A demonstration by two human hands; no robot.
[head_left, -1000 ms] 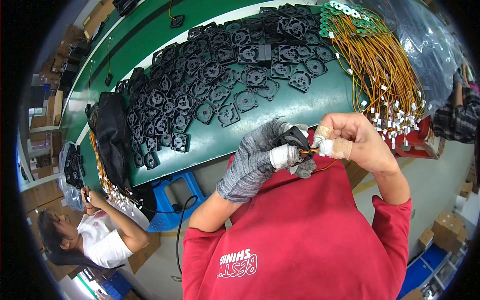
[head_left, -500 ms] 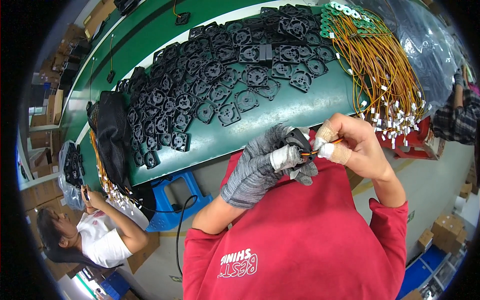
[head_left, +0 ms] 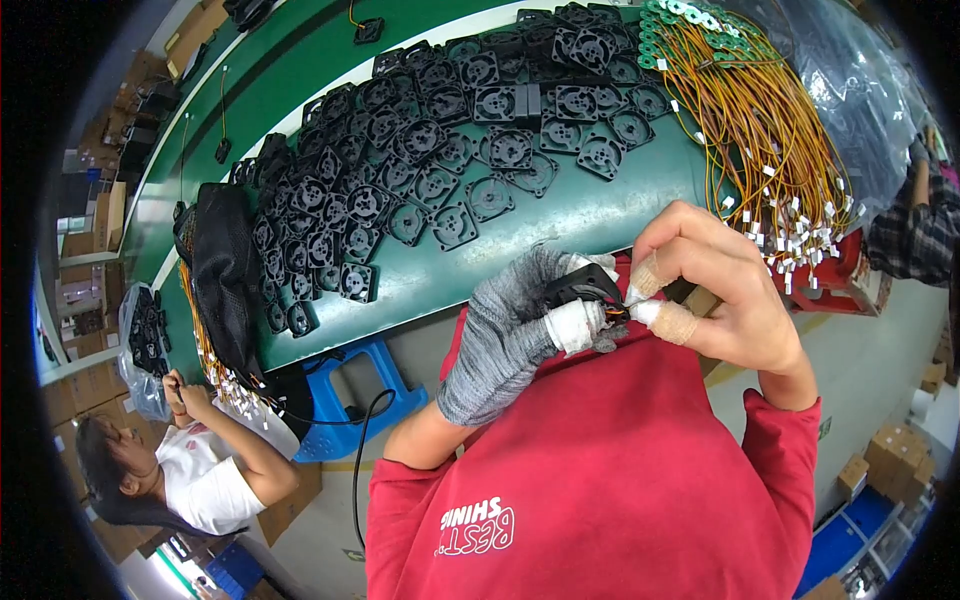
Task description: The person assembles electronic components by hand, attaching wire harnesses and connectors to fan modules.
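My left hand, in a grey knit glove with white wrapping on the thumb, is closed around a black plastic fan frame in front of my red shirt. Short lengths of orange and dark wire show at the frame's right side. My right hand is bare except for tan and white tape on its thumb and forefinger. Those two tips are pinched together on the wire, close against the frame. The wire's far end is hidden by my fingers.
Many black fan frames cover the green table. At right, a bundle of orange-brown wires with white plugs hangs over the edge beside clear plastic. A black cloth, a blue stool and a co-worker are at left.
My right hand has shifted slightly, with its fingers more raised and arched. Less orange wire shows between my hands, and the frame has turned a little in my left hand.
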